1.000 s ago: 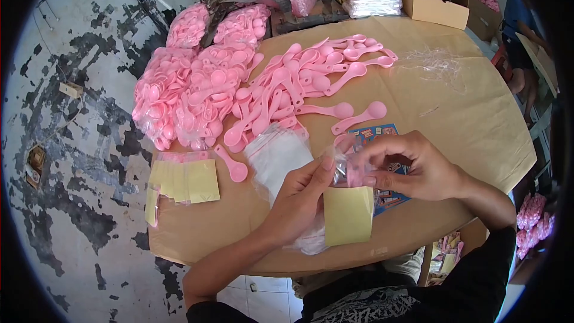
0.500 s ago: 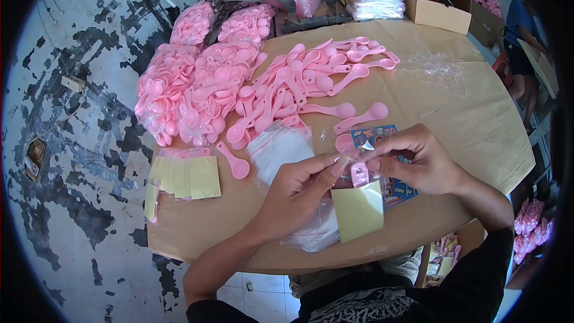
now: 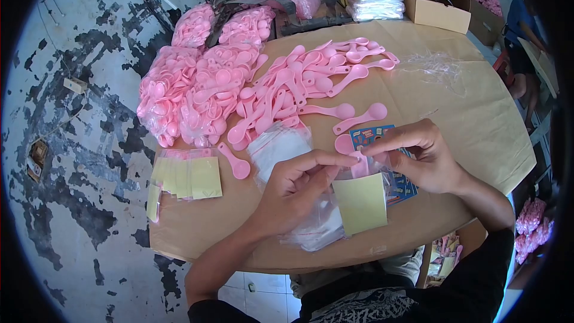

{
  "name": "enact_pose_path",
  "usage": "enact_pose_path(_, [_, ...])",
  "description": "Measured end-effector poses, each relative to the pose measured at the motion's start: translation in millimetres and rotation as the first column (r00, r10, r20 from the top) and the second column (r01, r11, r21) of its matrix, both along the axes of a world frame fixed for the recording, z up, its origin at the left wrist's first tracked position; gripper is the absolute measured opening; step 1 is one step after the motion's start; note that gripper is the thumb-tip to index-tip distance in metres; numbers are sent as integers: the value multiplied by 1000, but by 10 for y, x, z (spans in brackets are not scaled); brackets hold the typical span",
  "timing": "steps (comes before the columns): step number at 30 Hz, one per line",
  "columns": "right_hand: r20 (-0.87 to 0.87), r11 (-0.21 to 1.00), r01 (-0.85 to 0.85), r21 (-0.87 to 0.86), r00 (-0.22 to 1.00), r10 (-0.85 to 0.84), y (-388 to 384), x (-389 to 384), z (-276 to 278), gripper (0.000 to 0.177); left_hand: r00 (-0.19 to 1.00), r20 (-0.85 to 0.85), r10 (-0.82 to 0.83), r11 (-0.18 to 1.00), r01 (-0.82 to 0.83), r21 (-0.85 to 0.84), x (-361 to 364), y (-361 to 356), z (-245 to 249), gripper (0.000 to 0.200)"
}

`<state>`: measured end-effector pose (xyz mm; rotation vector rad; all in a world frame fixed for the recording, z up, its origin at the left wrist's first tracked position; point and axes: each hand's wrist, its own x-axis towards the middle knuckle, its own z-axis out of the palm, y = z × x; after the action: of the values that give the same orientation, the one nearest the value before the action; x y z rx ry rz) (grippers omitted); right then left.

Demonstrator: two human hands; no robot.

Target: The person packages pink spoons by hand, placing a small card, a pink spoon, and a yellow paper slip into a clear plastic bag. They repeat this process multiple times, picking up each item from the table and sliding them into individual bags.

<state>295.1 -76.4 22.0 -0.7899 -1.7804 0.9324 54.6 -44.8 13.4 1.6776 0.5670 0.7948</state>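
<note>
Between my two hands hangs a small clear plastic bag with a yellow card (image 3: 361,204) in its lower part and a pink measuring spoon (image 3: 359,167) showing above the card. My left hand (image 3: 301,186) pinches the bag's upper left side with thumb and forefinger. At the upper right, my right hand (image 3: 423,157) has its fingers closed on the bag's edge. Partly behind the bag lies a blue printed card (image 3: 403,189), with the bowl of another pink spoon (image 3: 343,143) at its left edge. Empty clear bags (image 3: 278,151) lie beside and under my left hand.
Packed bags with yellow cards (image 3: 204,178) lie in a row at the left, near a single spoon (image 3: 240,169). Loose pink spoons (image 3: 287,84) and full sacks (image 3: 206,84) cover the back left. A carton (image 3: 439,15) stands behind; a person (image 3: 521,36) is at far right.
My fingers have spread slightly apart along the bag's top, my right hand rising a little. The bag hangs flatter, and the spoon inside shows more plainly.
</note>
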Motion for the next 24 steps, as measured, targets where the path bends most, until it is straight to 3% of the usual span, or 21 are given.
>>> enact_pose_path(5, [91,980,-113,164,991,99,107,113,-13,29,999,26,-42,999,42,25,-13,21,13,24])
enact_pose_path(8, [105,965,-106,242,991,82,127,106,-6,28,996,-40,-76,986,81,148,-36,30,35,25])
enact_pose_path(11, [153,965,-102,241,986,66,100,96,32,26,990,9,-138,974,134,181,-43,65,-27,19])
enact_pose_path(14, [171,958,-70,278,985,23,72,55,27,19,996,-30,-80,976,85,198,-49,75,-60,3])
enact_pose_path(17, [302,901,-108,419,953,-26,133,180,35,14,1000,8,-1,995,0,99,49,-23,-13,21])
enact_pose_path(20, [28,961,42,273,998,-51,70,221,114,19,999,-35,-27,998,29,58,3,2,-11,30])
enact_pose_path(21, [103,949,-9,316,994,-25,61,277,153,34,998,-11,-64,998,64,14,-3,3,-12,30])
enact_pose_path(24, [334,986,-12,168,942,-46,-197,41,229,38,978,145,-153,981,168,-98,35,-15,-46,32])
